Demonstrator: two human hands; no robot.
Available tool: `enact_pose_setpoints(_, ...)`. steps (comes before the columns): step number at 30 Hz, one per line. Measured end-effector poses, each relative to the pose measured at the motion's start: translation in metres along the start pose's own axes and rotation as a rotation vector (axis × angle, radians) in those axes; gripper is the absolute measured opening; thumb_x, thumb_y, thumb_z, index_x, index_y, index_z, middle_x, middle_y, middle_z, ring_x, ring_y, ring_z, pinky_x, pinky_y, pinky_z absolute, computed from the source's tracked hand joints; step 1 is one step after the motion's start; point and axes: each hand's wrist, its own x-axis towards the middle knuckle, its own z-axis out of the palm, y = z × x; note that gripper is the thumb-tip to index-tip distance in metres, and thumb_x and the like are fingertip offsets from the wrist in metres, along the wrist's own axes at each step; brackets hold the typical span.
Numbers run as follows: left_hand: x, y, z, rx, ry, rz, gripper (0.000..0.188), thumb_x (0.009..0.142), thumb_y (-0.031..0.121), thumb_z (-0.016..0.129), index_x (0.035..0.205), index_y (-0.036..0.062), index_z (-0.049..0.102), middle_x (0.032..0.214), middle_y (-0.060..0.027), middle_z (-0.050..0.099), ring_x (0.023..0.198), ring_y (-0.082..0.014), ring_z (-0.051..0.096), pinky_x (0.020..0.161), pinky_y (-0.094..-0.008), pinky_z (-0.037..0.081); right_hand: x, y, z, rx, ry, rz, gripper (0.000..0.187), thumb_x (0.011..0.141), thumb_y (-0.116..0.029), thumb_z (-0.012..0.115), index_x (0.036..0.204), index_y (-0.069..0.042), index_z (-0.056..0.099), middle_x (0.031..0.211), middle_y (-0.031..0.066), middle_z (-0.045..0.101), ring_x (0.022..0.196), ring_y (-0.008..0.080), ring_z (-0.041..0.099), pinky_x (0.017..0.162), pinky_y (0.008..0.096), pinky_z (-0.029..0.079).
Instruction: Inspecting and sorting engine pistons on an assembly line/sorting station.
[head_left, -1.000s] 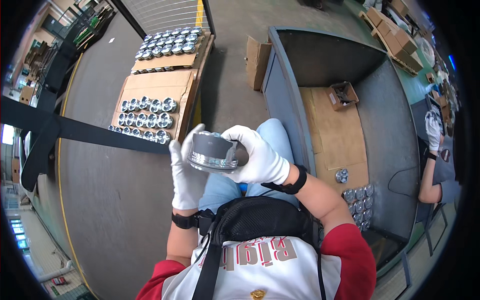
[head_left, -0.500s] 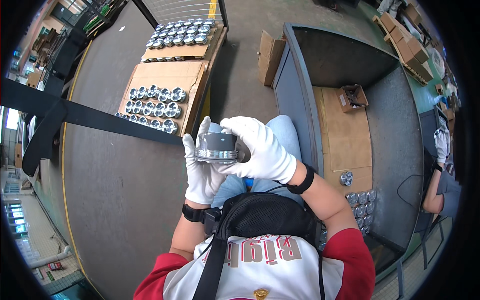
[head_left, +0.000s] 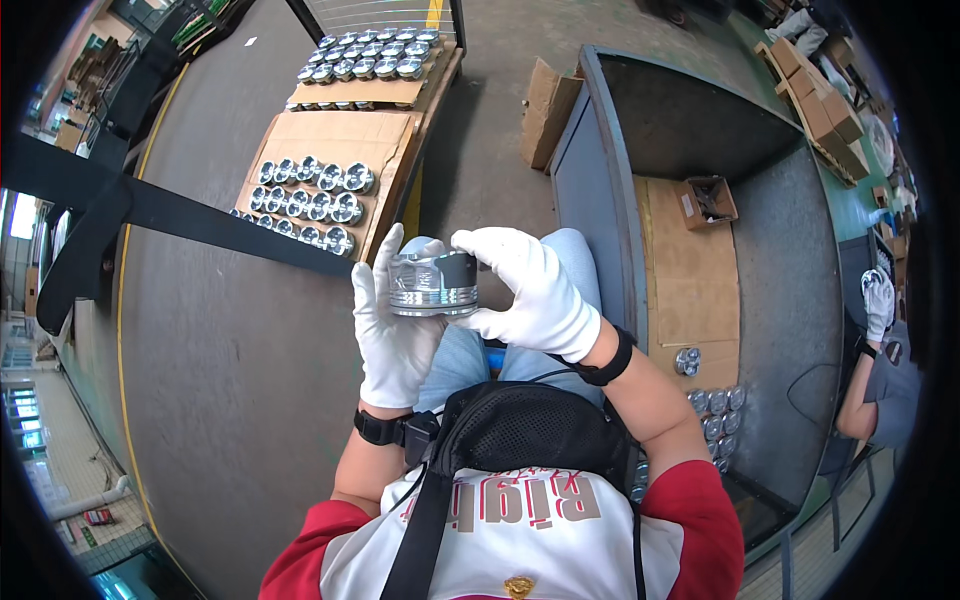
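Note:
I hold one shiny metal piston (head_left: 432, 284) in front of my lap with both white-gloved hands. My left hand (head_left: 392, 325) cups it from below and from the left. My right hand (head_left: 530, 290) wraps over its right side and top. The piston lies on its side, its ring grooves facing me and its dark inside turned to the right. Many more pistons (head_left: 310, 205) stand in rows on cardboard on a pallet to my front left.
A second layer of pistons (head_left: 370, 55) sits farther back on the pallet. To my right is a grey table (head_left: 790, 300) with cardboard sheets, a small open box (head_left: 705, 200) and several pistons (head_left: 715, 400). Another person's gloved hand (head_left: 880, 300) works at the far right.
I have turned the piston in my hands and raised it slightly. My head has shifted, so the pallet appears lower in view.

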Motion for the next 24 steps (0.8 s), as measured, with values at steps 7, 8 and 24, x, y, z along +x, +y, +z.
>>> enact_pose_setpoints(7, -0.001, 0.002, 0.002, 0.085, 0.014, 0.064, 0.070, 0.102, 0.061, 0.038, 0.153, 0.0124, 0.036, 0.140, -0.0126, 0.050, 0.128, -0.0288, 0.051, 0.109, -0.0497, 0.044, 0.000, -0.008, 0.000, -0.028, -0.072, 0.027, 0.071, 0.062, -0.011, 0.085, 0.128, -0.003, 0.060, 0.108, 0.0160, 0.066, 0.092, 0.0324, 0.067, 0.079, 0.0370, 0.056)
enact_pose_setpoints(8, -0.001, 0.002, 0.002, 0.115, 0.022, 0.100, 0.070, 0.103, 0.061, 0.035, 0.155, 0.0134, 0.034, 0.141, -0.0143, 0.050, 0.130, -0.0292, 0.049, 0.111, -0.0494, 0.040, -0.003, -0.005, 0.001, -0.030, -0.083, 0.030, 0.067, 0.061, -0.008, 0.083, 0.124, -0.004, 0.060, 0.107, 0.0159, 0.065, 0.092, 0.0329, 0.067, 0.079, 0.0371, 0.056)
enact_pose_setpoints(24, -0.011, 0.001, 0.004, 0.453, -0.174, 0.058, 0.096, 0.084, 0.027, 0.075, 0.160, 0.0158, 0.017, 0.153, -0.0133, 0.037, 0.139, -0.0292, 0.043, 0.114, -0.0479, 0.040, -0.003, -0.005, 0.001, -0.049, 0.142, -0.115, 0.049, 0.056, 0.002, 0.079, 0.099, -0.009, 0.059, 0.103, 0.0113, 0.061, 0.089, 0.0317, 0.065, 0.074, 0.0392, 0.055)
